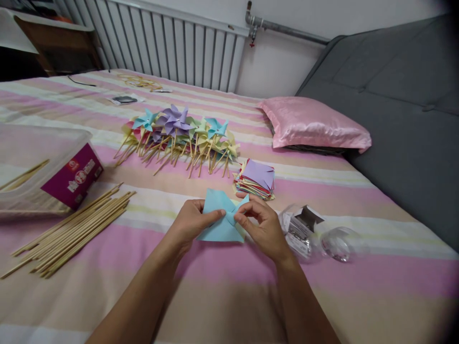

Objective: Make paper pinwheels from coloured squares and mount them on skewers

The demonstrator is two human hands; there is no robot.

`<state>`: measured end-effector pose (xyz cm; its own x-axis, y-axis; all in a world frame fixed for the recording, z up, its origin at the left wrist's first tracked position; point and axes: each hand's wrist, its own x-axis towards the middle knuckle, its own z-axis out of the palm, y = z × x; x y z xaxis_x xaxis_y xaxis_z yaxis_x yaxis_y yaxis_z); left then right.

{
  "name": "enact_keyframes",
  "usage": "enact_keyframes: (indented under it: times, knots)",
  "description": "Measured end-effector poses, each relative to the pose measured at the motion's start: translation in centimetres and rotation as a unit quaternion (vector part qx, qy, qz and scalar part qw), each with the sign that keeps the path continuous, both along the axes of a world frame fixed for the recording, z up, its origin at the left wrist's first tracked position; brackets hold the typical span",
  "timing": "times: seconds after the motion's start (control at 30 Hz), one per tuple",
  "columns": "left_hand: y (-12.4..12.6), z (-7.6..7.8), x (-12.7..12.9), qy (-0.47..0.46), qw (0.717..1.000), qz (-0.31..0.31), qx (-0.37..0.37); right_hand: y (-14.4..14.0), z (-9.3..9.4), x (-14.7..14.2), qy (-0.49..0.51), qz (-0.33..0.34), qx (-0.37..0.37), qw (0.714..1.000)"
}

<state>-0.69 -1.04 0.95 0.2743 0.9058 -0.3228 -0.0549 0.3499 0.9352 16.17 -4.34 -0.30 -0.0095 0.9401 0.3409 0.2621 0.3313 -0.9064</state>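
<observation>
Head view, both hands [190, 222] [263, 224] pinching blue paper [222, 229]

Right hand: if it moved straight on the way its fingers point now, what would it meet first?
The right hand points left, toward the left hand. It would probably press further into the blue paper that both pinch, then meet the left fingers.
</observation>
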Motion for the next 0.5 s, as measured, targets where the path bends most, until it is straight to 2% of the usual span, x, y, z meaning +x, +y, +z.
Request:
enact_keyframes:
  times: [0.13,0.33,0.5]
  knots:
    - [-0.03,0.09,0.11,0.023,1.000,-0.001,0.007,0.01,-0.02,-0.01,-0.022,-0.008,-0.002,1.000]
    - [-0.14,0.01,0.24,0.037,0.999,-0.014,0.037,0.15,-0.66,-0.01,0.021,-0.011,-0.031,0.999]
    - [-0.11,-0.05,0.26,0.040,0.998,-0.025,0.047,0.21,-0.78,0.01,0.018,-0.021,-0.039,0.999]
